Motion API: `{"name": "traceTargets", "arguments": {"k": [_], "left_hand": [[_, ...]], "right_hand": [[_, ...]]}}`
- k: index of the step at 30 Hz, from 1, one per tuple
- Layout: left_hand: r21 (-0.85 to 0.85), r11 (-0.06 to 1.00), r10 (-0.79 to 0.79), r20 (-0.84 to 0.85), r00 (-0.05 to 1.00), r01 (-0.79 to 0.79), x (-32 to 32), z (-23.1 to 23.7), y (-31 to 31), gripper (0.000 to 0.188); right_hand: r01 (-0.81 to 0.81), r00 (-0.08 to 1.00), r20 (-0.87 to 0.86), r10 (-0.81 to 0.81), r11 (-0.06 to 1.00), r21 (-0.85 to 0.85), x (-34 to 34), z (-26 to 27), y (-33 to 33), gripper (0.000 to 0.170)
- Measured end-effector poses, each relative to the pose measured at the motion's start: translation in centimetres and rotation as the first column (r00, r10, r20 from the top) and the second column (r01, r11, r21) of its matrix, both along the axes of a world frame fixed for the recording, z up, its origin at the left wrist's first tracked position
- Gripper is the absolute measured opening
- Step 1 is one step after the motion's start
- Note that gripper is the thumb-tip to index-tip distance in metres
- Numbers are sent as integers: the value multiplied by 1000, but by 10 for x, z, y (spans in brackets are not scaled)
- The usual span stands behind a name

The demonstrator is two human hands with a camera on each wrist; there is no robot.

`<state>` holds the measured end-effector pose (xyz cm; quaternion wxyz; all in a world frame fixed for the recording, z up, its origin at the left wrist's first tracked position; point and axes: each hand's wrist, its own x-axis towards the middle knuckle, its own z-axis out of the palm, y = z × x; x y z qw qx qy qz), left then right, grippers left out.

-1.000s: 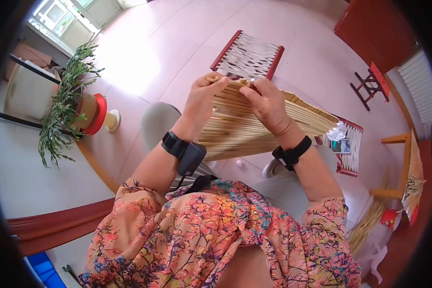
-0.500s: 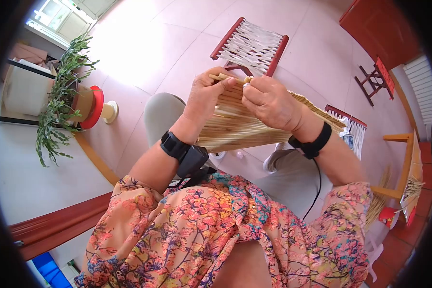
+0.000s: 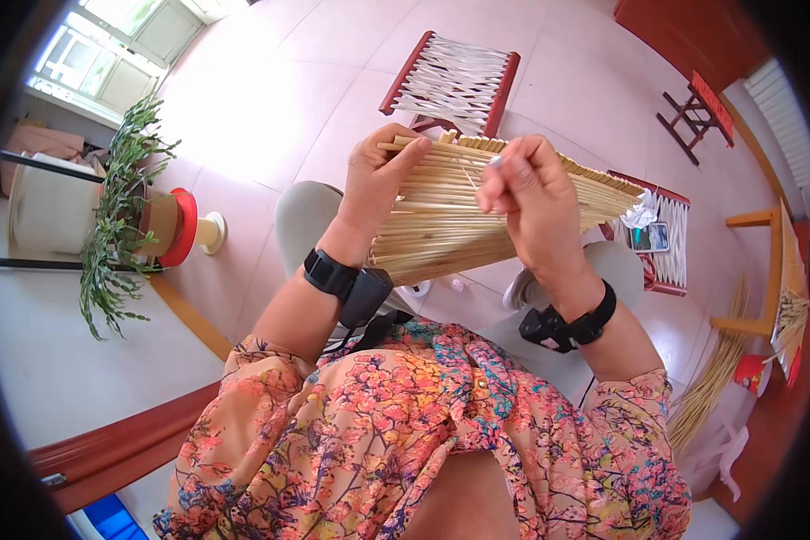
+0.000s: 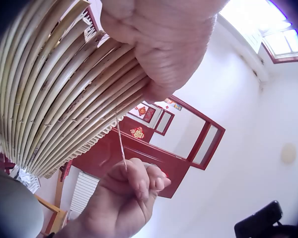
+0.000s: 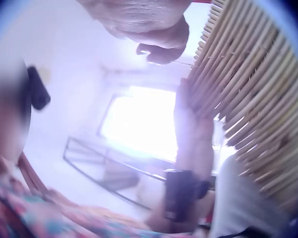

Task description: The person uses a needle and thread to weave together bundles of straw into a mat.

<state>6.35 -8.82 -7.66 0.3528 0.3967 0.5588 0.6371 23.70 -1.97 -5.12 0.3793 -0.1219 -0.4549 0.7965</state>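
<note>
Left grip [image 3: 375, 180] holds stalk mat [image 3: 450, 225]; stool [image 3: 452, 83] beyond, plant [image 3: 126, 216] left, phone [image 3: 651, 237] right

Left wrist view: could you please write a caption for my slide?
The right hand holds a thin thread running to joined stalks, which the left hand grips.

**One mat [image 3: 459, 229], one thread [image 4: 121, 143]**

One left hand [image 3: 378, 171] and one right hand [image 3: 540, 202] made two, with two wristbands, one behind the left [image 3: 329, 275], one behind the right [image 3: 596, 315]. The mat's stalks were too many to count. Stools numbered three: one beyond the hands [image 3: 452, 83], two to their right, a near one [image 3: 670, 269] and a far one [image 3: 711, 108]. One phone [image 3: 650, 237] lay right of the hands; one plant [image 3: 121, 216] stood left.
</note>
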Motion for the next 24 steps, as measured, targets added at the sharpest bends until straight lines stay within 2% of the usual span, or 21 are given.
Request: {"name": "traceTargets", "arguments": {"k": [1, 2, 3, 5, 7, 11, 12, 13, 14, 17, 18, 21, 24], "left_hand": [[13, 999, 53, -83, 995, -52, 1, -2, -1, 14], [11, 999, 45, -84, 995, -44, 1, -3, -1, 14], [31, 997, 69, -68, 995, -67, 0, -5, 0, 14], [46, 995, 91, -51, 995, -89, -1, -5, -1, 14], [50, 995, 86, 63, 994, -89, -4, -4, 0, 14], [64, 997, -48, 11, 999, 47, 3, -5, 5, 14], [59, 997, -51, 12, 999, 50, 3, -4, 5, 14], [16, 998, -69, 94, 993, 68, 2, -1, 6, 14], [-28, 995, -88, 174, 981, 94, 1, 1, 7, 14], [12, 987, -161, 178, 971, 161, -2, 8, 7, 18], [19, 974, -227, 165, 960, 227, -4, 7, 7, 22], [-10, 956, -290, 99, 952, 293, -5, 9, 10, 22], [-48, 959, -276, 93, 957, 281, -7, 4, 15, 21]], "right_hand": [[10, 1000, -1, -10, 1000, -2, 4, -3, -1, 10], [-12, 999, -48, -1, 960, -280, 10, -7, 0, 11], [-49, 995, -98, -4, 845, -532, 16, -9, 0, 12], [-70, 995, -96, 21, 831, -552, 39, 10, -15, 13], [18, 994, -96, -49, 955, -297, 68, 35, -29, 12], [102, 994, -2, -105, 970, -222, 95, 55, -31, 11], [236, 971, 71, -229, 965, -117, 93, 57, -30, 11], [364, 924, 130, -361, 931, -4, 93, 57, -29, 11], [428, 897, 96, -430, 903, 42, 92, 47, -19, 11], [554, 827, 88, -556, 831, 49, 90, 27, -1, 11], [506, 861, 41, -507, 862, 19, 95, 19, 6, 11], [487, 874, 29, -486, 872, -48, 101, 6, 10, 8], [494, 869, 64, -491, 867, -63, 101, 7, 3, 6]]}}
